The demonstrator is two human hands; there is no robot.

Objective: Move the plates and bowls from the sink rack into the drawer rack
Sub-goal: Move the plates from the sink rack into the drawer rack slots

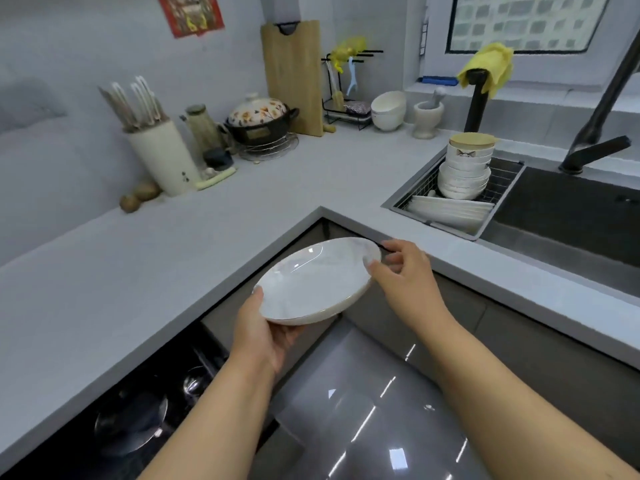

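A white shallow plate (317, 280) is held in the air in front of the counter corner, tilted. My left hand (266, 330) grips its near rim from below, thumb on top. My right hand (403, 271) pinches its far right rim with thumb and fingers. The sink rack (502, 188) at the right holds a tilted stack of white bowls (464, 174) with a wooden lid on top, and several white plates (450, 209) lying in front of it. The open drawer (138, 410) at the lower left is dark, with a glass lid and metal pieces inside.
The grey L-shaped counter (173, 254) carries a knife block (162, 157), a clay pot (259, 119), a cutting board (294, 74), white bowls (388, 110) and a mortar (427, 116). A black faucet (595, 133) stands over the dark sink (571, 216). Glossy cabinet fronts lie below my arms.
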